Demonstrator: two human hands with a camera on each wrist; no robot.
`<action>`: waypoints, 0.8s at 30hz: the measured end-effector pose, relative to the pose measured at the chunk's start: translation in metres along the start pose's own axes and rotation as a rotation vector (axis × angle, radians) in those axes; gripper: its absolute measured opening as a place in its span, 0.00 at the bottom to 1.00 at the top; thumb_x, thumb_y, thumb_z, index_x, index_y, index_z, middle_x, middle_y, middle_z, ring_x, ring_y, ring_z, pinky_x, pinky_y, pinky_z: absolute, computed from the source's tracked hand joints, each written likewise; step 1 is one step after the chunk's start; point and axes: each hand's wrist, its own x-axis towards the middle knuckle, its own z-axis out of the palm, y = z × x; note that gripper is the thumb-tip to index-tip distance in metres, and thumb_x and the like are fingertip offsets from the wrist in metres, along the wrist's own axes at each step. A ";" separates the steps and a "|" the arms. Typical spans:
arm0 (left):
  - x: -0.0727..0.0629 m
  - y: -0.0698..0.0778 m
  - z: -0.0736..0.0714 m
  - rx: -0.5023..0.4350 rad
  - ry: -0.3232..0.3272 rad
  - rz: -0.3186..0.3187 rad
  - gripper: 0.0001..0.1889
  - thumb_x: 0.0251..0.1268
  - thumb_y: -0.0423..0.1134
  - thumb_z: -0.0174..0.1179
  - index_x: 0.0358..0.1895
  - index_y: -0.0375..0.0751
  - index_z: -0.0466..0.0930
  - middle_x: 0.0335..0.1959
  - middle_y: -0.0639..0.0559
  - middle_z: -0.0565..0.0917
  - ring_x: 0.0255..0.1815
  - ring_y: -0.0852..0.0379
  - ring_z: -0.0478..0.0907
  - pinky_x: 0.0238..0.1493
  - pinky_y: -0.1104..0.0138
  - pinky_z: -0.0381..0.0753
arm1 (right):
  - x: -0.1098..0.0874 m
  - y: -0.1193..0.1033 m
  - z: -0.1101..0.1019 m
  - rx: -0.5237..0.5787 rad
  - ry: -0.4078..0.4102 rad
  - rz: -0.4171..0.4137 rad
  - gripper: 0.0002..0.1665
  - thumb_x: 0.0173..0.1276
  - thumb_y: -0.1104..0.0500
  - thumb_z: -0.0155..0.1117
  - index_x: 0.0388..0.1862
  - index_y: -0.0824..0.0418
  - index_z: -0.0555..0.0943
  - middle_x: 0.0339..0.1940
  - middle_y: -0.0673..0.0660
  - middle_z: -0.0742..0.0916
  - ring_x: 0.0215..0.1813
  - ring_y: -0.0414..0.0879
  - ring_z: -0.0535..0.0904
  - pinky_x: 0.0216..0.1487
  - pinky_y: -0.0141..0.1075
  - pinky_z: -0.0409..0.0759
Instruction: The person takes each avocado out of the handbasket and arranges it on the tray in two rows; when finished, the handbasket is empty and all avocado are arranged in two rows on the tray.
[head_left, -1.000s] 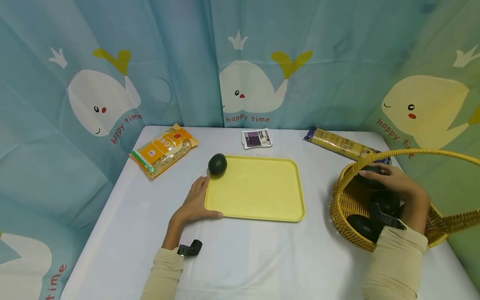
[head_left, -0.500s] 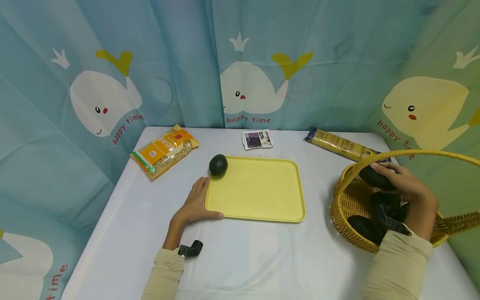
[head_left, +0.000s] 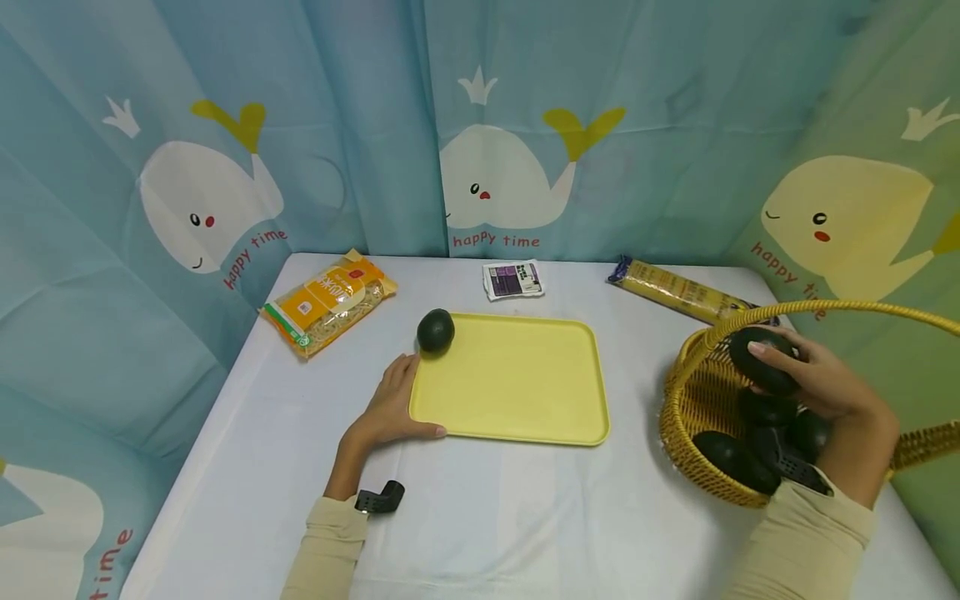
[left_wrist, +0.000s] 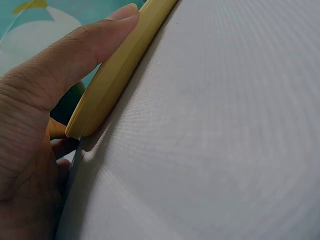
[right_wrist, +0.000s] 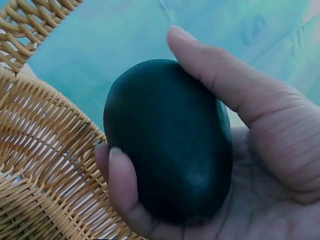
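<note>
In the head view, my left hand (head_left: 386, 408) holds the near left corner of a yellow tray (head_left: 513, 379), thumb along the front edge and fingers along the left side. The left wrist view shows the thumb (left_wrist: 95, 47) against the tray's outer edge. A dark green avocado (head_left: 436, 332) sits at the tray's far left corner. Over the wicker basket (head_left: 678, 429) at the right, my right hand (head_left: 832, 383) grips another avocado (right_wrist: 165, 135) between thumb and curled fingers. Several more avocados (head_left: 723, 452) lie in the basket, partly hidden by the wrist.
An orange bag of dried food (head_left: 330, 302) lies at the back left. A small white and purple packet (head_left: 513, 279) is behind the tray, and a long yellow package (head_left: 678, 289) lies behind the basket. The basket's tall handle (head_left: 847, 304) arches over the right hand.
My right hand has lifted the avocado from among the others in the basket, turning it and shifting right and slightly nearer. The left hand and tray have stayed put.
</note>
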 end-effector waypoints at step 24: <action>0.000 -0.001 0.000 -0.005 0.004 0.015 0.71 0.34 0.62 0.75 0.80 0.44 0.36 0.77 0.39 0.50 0.81 0.40 0.37 0.75 0.39 0.45 | -0.029 0.011 0.022 0.296 0.005 -0.302 0.34 0.71 0.79 0.44 0.71 0.57 0.67 0.55 0.47 0.82 0.49 0.39 0.84 0.41 0.34 0.86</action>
